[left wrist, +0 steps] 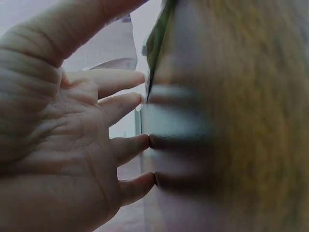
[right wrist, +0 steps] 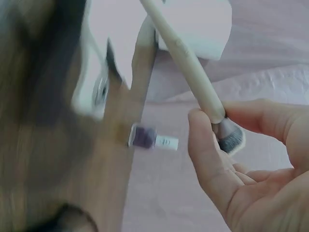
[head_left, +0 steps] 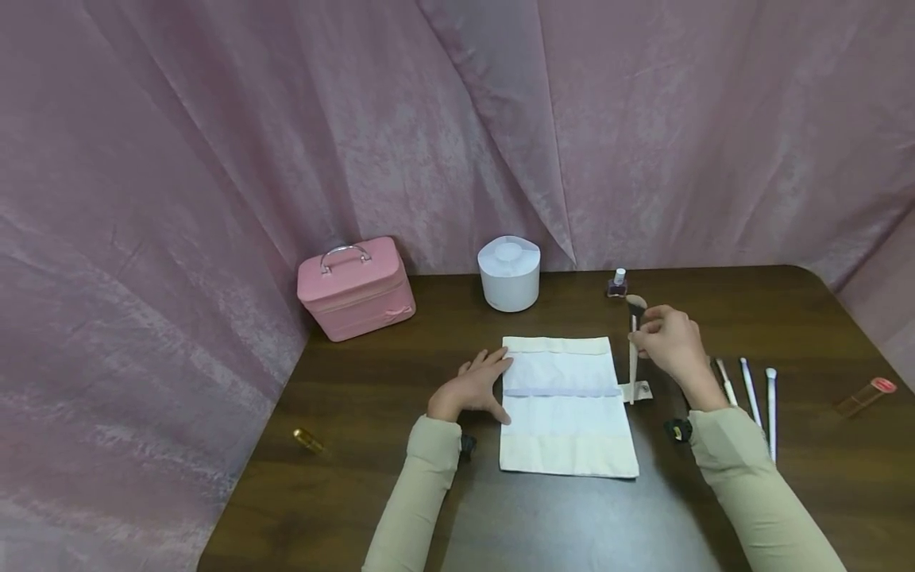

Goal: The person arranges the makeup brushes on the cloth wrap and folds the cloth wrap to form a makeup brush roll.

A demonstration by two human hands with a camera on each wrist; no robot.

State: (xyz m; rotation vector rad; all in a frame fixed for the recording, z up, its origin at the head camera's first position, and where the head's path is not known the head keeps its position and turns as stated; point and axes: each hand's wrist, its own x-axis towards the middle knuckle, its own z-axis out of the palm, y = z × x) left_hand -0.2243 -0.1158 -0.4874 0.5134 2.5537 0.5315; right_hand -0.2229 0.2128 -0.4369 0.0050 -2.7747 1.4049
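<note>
Along the right edge of a flat white cloth [head_left: 556, 433], your right hand [head_left: 670, 343] pinches a slim, smooth-handled brush [head_left: 633, 372], bristles fluffy; your left hand [head_left: 472, 388], fingers spread, touches the cloth's left edge.

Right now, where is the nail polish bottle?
In the head view, the bottle stands right of the white container, beyond the makeup brush in the right hand.

- Brush [right wrist: 186, 65] in the right hand [right wrist: 260, 193]: handle end cut off in the wrist view.
- Loose brushes [head_left: 750, 389] right of that hand: partly hidden by the sleeve [head_left: 743, 457].
- Tag [head_left: 642, 390] below it: print too small.
- Counter [left wrist: 251, 145] beyond the left hand [left wrist: 63, 140]: blurred.
</note>
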